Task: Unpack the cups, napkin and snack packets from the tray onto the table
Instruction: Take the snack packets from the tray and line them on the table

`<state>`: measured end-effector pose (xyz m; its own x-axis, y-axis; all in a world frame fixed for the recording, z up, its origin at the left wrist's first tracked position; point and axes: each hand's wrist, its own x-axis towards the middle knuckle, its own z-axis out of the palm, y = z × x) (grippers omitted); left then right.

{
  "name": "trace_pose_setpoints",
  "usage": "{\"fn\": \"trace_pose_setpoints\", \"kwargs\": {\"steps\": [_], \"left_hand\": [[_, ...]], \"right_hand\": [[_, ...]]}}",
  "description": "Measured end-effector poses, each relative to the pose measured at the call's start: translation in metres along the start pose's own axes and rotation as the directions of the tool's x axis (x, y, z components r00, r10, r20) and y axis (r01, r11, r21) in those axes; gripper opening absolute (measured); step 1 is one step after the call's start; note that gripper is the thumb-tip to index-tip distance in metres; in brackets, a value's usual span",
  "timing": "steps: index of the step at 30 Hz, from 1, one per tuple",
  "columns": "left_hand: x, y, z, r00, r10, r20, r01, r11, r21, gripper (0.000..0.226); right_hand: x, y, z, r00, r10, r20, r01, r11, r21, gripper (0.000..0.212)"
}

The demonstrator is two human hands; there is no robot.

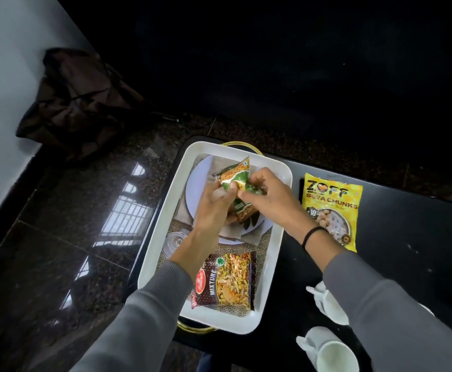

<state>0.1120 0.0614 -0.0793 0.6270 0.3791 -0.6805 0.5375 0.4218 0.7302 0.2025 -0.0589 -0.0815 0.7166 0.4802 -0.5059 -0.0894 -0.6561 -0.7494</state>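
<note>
A white rectangular tray (276, 253) with gold handles sits on a black table (407, 264). Above the tray's far half, my left hand (214, 208) and my right hand (268, 194) both grip a green snack packet (235, 175). A dark "Mixture" snack packet (227, 281) lies in the tray's near end. On the table to the right lies a yellow soya chunks packet (332, 205). Two white cups (329, 347) (324, 299) stand on the table at the near right, the farther one partly hidden by my right sleeve.
The tray's bottom bears a printed picture of a plate and glass on burlap (176, 240). A glossy dark stone floor (71, 237) lies left of the table. A dark brown cloth heap (74, 103) sits against the white wall at far left.
</note>
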Motion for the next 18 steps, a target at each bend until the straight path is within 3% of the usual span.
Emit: {"fn": "trace_pose_setpoints", "kwargs": {"steps": [4, 7, 15, 18], "left_hand": [[-0.003, 0.004, -0.001, 0.999, 0.026, 0.030, -0.025, 0.999, -0.044, 0.051], [-0.005, 0.012, 0.008, 0.995, -0.006, 0.103, 0.013, 0.998, -0.060, 0.038], [-0.019, 0.013, 0.078, 0.977, 0.067, 0.200, -0.073, 0.997, 0.026, 0.029], [-0.026, 0.006, 0.114, 0.971, 0.057, 0.233, -0.081, 0.992, 0.095, 0.027]], "right_hand": [[-0.010, 0.008, -0.009, 0.993, 0.115, 0.003, -0.106, 0.906, 0.411, 0.055], [-0.025, 0.011, -0.019, 0.989, 0.150, 0.007, -0.129, 0.820, 0.557, 0.070], [-0.070, 0.040, -0.069, 0.977, 0.192, -0.093, -0.074, 0.714, 0.697, 0.035], [-0.087, 0.061, -0.093, 0.952, 0.271, -0.139, -0.090, 0.686, 0.722, 0.034]]}}
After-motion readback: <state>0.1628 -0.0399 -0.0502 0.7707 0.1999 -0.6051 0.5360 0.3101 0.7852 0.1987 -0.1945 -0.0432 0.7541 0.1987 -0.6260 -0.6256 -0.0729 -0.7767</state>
